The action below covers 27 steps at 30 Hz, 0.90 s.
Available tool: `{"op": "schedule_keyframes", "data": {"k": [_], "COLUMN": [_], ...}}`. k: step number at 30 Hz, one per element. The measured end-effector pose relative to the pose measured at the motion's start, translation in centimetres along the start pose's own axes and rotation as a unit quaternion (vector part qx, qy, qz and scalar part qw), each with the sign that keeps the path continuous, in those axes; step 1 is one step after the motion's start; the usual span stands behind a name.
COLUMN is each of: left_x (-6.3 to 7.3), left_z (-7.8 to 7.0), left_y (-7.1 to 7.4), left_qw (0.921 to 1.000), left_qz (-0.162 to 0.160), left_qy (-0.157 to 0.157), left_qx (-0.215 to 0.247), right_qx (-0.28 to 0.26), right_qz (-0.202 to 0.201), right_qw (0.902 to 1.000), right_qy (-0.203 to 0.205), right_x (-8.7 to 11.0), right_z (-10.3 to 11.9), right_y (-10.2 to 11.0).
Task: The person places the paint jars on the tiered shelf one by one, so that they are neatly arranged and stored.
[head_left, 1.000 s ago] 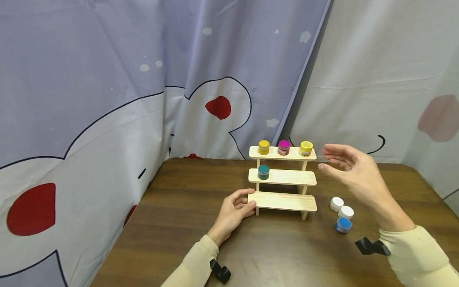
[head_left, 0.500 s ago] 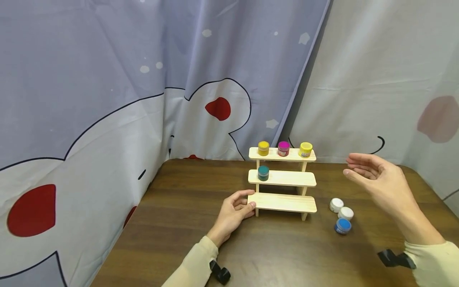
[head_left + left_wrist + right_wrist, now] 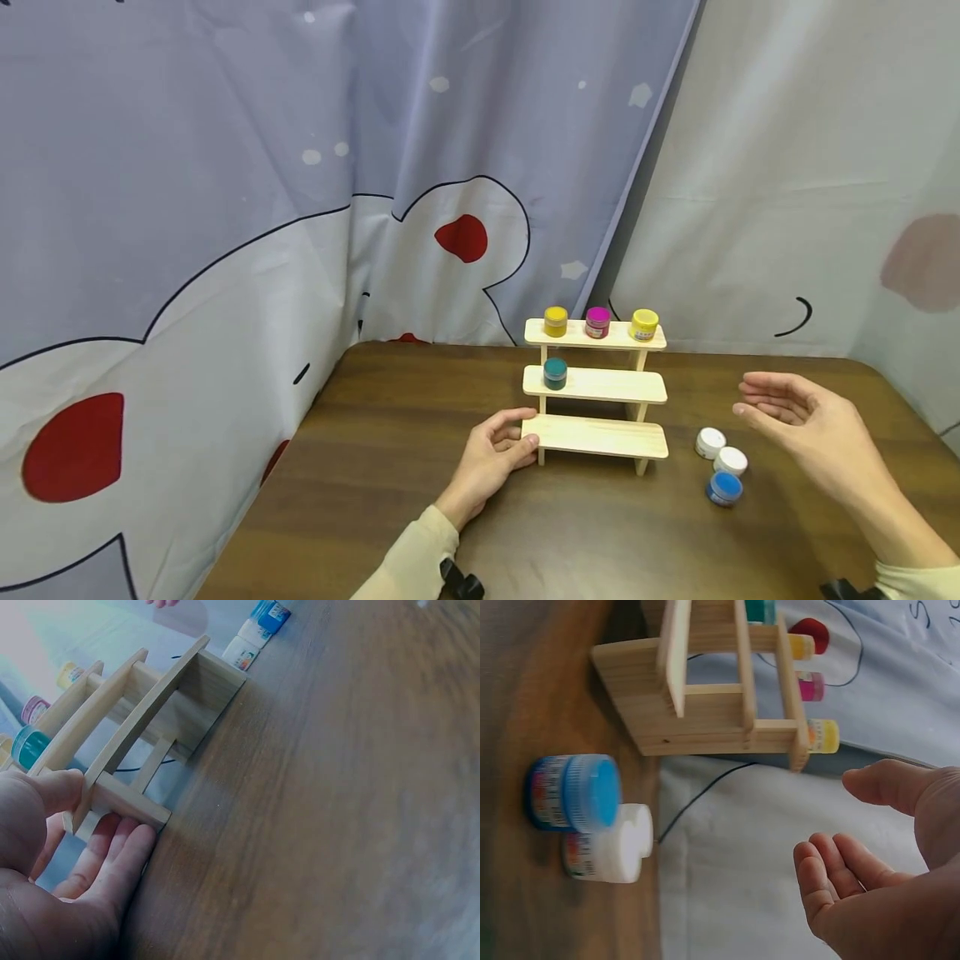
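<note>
A three-tier wooden display stand (image 3: 600,434) stands on the table. My left hand (image 3: 491,458) grips the left end of its lowest shelf, thumb on top and fingers at the side. The top shelf bears a dark yellow jar (image 3: 556,322), a magenta jar (image 3: 597,322) and a bright yellow jar (image 3: 643,325). A teal jar (image 3: 555,374) sits at the left of the middle shelf. My right hand (image 3: 821,433) hovers right of the stand, fingers loosely bent, holding nothing. Nearest to it are two white-lidded jars (image 3: 730,461) and a blue jar (image 3: 724,489).
The brown wooden table (image 3: 375,500) ends at the back against a patterned curtain (image 3: 450,125). Another pale curtain (image 3: 765,167) hangs on the right. The loose jars stand close together to the right of the stand.
My right hand has moved right, away from the top shelf, and then lower. The left hand keeps its hold on the stand. The head view has tilted slightly.
</note>
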<state>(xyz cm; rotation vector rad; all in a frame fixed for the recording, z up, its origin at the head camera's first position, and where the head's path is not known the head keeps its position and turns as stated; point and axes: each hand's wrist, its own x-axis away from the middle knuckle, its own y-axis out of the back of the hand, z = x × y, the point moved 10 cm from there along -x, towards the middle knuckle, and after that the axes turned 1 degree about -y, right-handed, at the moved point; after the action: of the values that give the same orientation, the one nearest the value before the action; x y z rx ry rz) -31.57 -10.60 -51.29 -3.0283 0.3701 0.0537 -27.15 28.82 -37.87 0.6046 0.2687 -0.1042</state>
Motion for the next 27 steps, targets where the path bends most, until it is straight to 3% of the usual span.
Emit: {"op": "schedule_keyframes", "data": {"k": [10,27], "left_x": [0.1,0.2], "left_z": [0.1,0.1], "left_y": [-0.4,0.0], "left_qw": [1.0,1.0], "left_qz": [0.004,0.001], "left_qy": [-0.005,-0.003], "left_qx": [0.003,0.005], "right_qx": [0.037,0.036], "right_qz": [0.016,0.028], "right_qw": [0.9991,0.9979], "right_qy": [-0.01,-0.046], "right_x": [1.7,4.0], "right_z": [-2.1,-5.3], "right_y": [-0.8,-2.5]}}
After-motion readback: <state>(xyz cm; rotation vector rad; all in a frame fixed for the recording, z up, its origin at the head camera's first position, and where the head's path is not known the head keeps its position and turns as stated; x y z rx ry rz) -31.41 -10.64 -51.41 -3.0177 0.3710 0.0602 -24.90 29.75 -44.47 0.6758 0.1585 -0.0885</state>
